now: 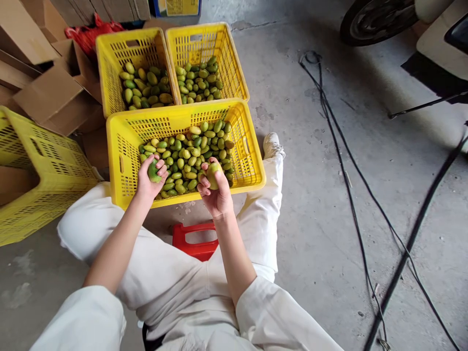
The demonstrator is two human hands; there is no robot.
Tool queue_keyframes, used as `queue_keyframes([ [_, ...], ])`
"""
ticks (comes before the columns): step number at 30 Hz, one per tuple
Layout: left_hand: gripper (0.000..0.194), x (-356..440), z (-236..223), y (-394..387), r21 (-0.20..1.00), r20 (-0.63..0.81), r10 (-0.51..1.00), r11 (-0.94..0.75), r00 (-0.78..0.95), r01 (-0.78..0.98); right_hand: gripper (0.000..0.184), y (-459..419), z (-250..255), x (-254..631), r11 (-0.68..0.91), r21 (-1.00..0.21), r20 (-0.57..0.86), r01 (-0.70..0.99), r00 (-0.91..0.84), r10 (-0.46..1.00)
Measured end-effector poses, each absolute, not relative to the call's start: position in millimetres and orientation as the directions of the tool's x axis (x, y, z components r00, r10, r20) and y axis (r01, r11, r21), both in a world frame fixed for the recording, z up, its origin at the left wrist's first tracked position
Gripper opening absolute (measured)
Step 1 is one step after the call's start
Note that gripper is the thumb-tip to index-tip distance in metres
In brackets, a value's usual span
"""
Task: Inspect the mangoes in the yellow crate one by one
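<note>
Above the near edge of a yellow plastic crate (186, 114), my left hand (149, 178) is closed around a green mango (154, 171). To its right, my right hand (216, 192) grips a paler, yellowish-green mango (213, 175), with the thumb along its side. Loose green and yellowish mangoes (183, 163) lie in the crate below both hands, heaped more thickly toward the right.
Two more yellow crates behind hold mangoes, one at left (146, 90) and one at right (199, 83). An upturned yellow crate (54, 161) and cardboard boxes (51, 97) stand left. A red stool (195, 243) is between my legs. Black cables (351, 195) cross the floor right, near a wheeled vehicle (380, 19).
</note>
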State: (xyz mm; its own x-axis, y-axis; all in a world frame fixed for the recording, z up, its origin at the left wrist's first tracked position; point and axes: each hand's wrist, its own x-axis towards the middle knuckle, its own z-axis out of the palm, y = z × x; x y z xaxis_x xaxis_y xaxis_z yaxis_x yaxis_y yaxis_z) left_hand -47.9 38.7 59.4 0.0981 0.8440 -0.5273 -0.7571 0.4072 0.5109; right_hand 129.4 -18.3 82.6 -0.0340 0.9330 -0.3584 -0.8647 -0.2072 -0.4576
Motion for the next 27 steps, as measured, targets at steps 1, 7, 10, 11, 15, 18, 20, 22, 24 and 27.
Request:
queue_keyframes([
  [1,0.019,-48.2,58.8,38.9,0.512,-0.527,0.845,0.403,0.093,-0.759,0.026,-18.2,83.0,129.8,-0.198,-0.427,-0.349,-0.882,-0.041,0.936],
  [7,0.025,-50.5,56.9,39.1,0.506,-0.532,0.839,0.424,0.115,-0.751,0.017,-17.4,83.1,134.3,-0.173,-0.34,-0.336,-0.924,-0.053,0.94],
  [10,0.037,-52.5,55.6,38.3,0.492,-0.526,0.84,0.427,0.132,-0.759,0.017,-18.6,82.5,135.5,-0.153,-0.348,-0.336,-0.925,-0.03,0.941],
  [11,0.04,-53.2,55.0,38.1,0.486,-0.52,0.844,0.418,0.131,-0.768,0.02,-19.2,82.2,135.5,-0.147,-0.352,-0.329,-0.924,-0.025,0.944],
  [15,0.044,-54.7,52.3,38.2,0.478,-0.514,0.851,0.386,0.105,-0.789,0.025,-21.4,80.1,134.1,-0.126,-0.37,-0.291,-0.921,-0.014,0.957],
  [18,0.044,-54.3,51.4,38.8,0.478,-0.53,0.842,0.394,0.1,-0.785,0.028,-21.7,77.3,132.7,-0.121,-0.374,-0.278,-0.919,-0.013,0.96],
  [20,0.044,-53.5,51.5,39.2,0.476,-0.54,0.836,0.401,0.1,-0.782,0.028,-21.7,75.7,132.2,-0.119,-0.389,-0.273,-0.913,-0.009,0.962],
  [22,0.044,-52.7,52.1,39.6,0.477,-0.549,0.83,0.404,0.094,-0.78,0.027,-21.7,75.2,132.2,-0.12,-0.417,-0.266,-0.901,-0.005,0.964],
  [24,0.045,-52.0,52.8,40.0,0.479,-0.56,0.824,0.404,0.083,-0.779,0.024,-21.6,76.3,132.8,-0.13,-0.445,-0.271,-0.886,-0.006,0.963],
  [27,0.044,-51.3,53.7,40.3,0.477,-0.571,0.818,0.402,0.072,-0.782,0.023,-21.0,80.0,134.3,-0.186,-0.472,-0.302,-0.862,-0.04,0.953],
])
